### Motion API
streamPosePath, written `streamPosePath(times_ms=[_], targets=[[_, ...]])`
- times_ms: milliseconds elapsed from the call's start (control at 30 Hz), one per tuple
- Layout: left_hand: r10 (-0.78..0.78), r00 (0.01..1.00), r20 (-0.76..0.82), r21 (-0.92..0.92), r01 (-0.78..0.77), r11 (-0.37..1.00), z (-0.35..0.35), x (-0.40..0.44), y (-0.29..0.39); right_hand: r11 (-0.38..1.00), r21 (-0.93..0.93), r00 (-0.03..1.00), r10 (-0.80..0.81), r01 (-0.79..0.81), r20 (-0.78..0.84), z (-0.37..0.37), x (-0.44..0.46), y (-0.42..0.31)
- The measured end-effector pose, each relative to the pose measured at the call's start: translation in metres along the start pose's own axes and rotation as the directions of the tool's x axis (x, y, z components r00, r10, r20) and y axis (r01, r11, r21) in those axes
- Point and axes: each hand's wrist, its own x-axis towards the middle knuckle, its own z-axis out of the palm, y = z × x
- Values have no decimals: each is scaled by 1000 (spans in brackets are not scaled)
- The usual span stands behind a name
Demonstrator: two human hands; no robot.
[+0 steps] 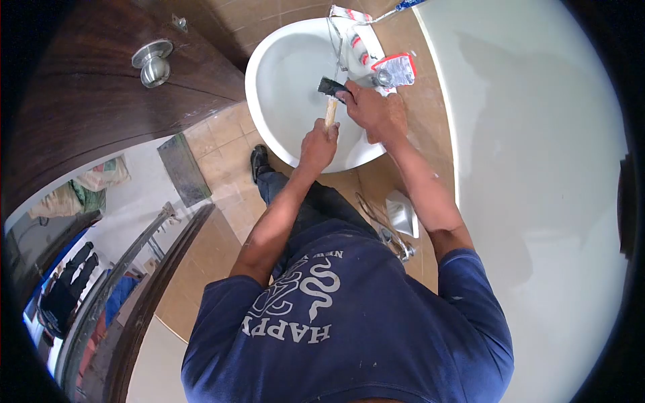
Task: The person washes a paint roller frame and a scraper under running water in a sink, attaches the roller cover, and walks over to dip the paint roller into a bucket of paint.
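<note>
Over the white washbasin (258,94), my left hand (318,145) is closed around the pale wooden handle of a paintbrush (331,111). Its dark flat end points away from me. My right hand (376,111) pinches that dark end from the right side, with its thumb and fingers against it. Both hands are above the bowl's right half. Just beyond my right hand is the basin's tap (383,77), partly covered by a red-edged packet (405,68). A paint roller (351,13) rests at the far rim, its wire frame hanging into the bowl.
A dark wooden door (80,87) with a round knob (154,67) stands at the left. A pale wall (537,168) rises on the right. Under the basin are a white container (402,213) and pipe fittings. Through the doorway, sacks (104,174) and another person's dark-clothed legs (77,262) show.
</note>
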Motion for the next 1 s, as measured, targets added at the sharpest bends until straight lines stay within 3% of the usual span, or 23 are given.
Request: streamPosePath(times_ms=[67,167,200,300,333,433,467,567,633,700,800,933,1000], targets=[[17,1000,-21,22,-17,1000,4,2,-8,996,-18,995,-86,87,42,9,-9,-2],[29,999,-43,60,-26,998,11,-1,-14,979,-178,988,-80,103,129,16,-8,1],[16,999,-48,59,-13,998,7,-5,-6,991,-136,999,-9,15,49,5,-3,-5],[23,992,-124,93,-11,996,9,-7,-1,984,-162,996,85,-78,36,-7,-2,-17],[33,988,-150,111,-17,994,12,-8,-3,981,-194,996,3,15,94,-4,-9,-18],[95,968,-233,80,-78,994,18,-12,-6,980,-176,989,-66,90,136,-6,-14,-22],[89,969,-232,67,-75,995,19,-12,-6,984,-177,998,31,-21,55,-14,-13,-24],[64,967,-245,36,-57,998,13,-14,1,988,-146,997,67,-60,43,-10,-12,-24],[42,964,-262,18,-38,999,13,-17,1,978,-131,986,-154,162,70,2,-23,-23],[69,954,-292,7,-70,998,9,-20,1,984,-129,990,-111,122,91,3,-20,-20],[61,945,-321,-37,-77,996,2,-20,3,998,-51,999,19,-21,-42,-5,-10,-22],[59,955,-292,-41,-75,996,3,-16,-18,955,-47,951,-285,292,121,12,-29,-23],[22,951,-308,-107,-57,993,1,-24,-11,990,-54,992,-125,127,32,9,-20,-22]])
